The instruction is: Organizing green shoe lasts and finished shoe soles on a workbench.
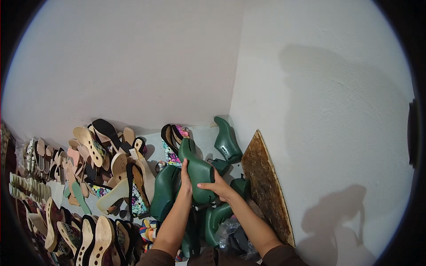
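Observation:
Between my two hands I hold a green shoe last (199, 170), its narrow end pointing up and away from me. My left hand (185, 181) presses along its left side. My right hand (217, 185) grips its right side, with the thumb lying across the green surface. Just left of my left hand rests another green shoe last (163, 191). One more green last (227, 139) leans near the wall corner, beyond my right hand. Several others lie below and around my wrists, partly hidden by my forearms. Behind the held last sits a floral wedge shoe (171, 148) with a black edge.
Piled at the left are wedge shoes and wooden-coloured soles (103, 239), some with round holes. A brown, stained board (264, 179) leans against the right wall. Crumpled clear plastic (229, 230) lies near my right forearm. White walls (133, 57) meet in a corner ahead.

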### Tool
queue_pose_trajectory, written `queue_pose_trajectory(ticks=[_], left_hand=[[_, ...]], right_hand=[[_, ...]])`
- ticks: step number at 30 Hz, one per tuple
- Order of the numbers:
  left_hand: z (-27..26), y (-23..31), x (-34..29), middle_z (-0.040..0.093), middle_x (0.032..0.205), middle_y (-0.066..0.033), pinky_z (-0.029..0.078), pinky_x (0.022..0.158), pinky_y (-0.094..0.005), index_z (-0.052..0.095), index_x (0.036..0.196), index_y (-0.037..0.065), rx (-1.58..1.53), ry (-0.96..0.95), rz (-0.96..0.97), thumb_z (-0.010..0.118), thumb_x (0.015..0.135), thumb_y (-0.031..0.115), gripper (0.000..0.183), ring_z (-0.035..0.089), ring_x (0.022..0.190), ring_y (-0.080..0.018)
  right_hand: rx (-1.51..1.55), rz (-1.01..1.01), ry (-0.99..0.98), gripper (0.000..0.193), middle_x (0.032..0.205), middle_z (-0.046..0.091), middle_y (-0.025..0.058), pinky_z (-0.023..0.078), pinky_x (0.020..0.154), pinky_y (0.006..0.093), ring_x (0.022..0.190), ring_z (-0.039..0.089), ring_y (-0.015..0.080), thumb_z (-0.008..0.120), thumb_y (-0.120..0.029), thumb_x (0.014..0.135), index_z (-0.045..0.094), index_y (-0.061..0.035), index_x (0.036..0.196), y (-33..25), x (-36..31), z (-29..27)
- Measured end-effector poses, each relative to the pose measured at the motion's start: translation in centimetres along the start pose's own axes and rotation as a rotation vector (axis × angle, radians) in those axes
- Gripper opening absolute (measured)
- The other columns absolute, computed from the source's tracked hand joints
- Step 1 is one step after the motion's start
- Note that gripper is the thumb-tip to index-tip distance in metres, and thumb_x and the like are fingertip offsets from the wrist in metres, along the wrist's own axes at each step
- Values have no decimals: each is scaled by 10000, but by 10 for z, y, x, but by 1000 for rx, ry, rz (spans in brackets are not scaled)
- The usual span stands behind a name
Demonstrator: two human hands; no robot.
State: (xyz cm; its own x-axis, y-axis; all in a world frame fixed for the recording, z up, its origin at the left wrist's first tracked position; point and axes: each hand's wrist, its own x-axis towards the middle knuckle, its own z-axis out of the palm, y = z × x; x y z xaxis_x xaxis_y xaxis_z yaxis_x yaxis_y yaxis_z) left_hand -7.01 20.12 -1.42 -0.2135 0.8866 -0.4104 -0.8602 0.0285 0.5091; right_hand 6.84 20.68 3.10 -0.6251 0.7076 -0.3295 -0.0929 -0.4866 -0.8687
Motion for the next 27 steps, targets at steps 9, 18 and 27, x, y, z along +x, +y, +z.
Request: queue_pose_trajectory(ticks=[9, 18, 27], left_hand=[[48, 16, 11, 440, 1300, -84, 304, 982, -332, 371, 1318, 47, 456, -110, -66, 383, 919, 513, 614, 424, 1158, -222], [2, -39, 46, 465, 1223, -310, 354, 947, -385, 332, 1304, -89, 1209, 14, 268, 370, 923, 439, 652, 461, 1136, -413], [-15, -31, 42, 528, 1161, -241, 373, 952, -319, 416, 1217, -94, 1250, -54, 373, 495, 895, 223, 458, 505, 1124, -273]], right_hand=[[-1283, -286, 641, 871, 1258, 340, 205, 294, 985, 469, 1143, 368, 386, 731, -112, 585, 362, -319, 1347, -17, 50, -2], [-1714, -407, 950, 615, 1229, 380, 194, 323, 871, 447, 1011, 425, 344, 676, -172, 687, 481, -321, 1251, 19, 147, -48], [-1741, -243, 811, 717, 1192, 398, 196, 314, 872, 450, 1048, 398, 339, 754, -343, 634, 460, -284, 1285, -7, 149, -26]])
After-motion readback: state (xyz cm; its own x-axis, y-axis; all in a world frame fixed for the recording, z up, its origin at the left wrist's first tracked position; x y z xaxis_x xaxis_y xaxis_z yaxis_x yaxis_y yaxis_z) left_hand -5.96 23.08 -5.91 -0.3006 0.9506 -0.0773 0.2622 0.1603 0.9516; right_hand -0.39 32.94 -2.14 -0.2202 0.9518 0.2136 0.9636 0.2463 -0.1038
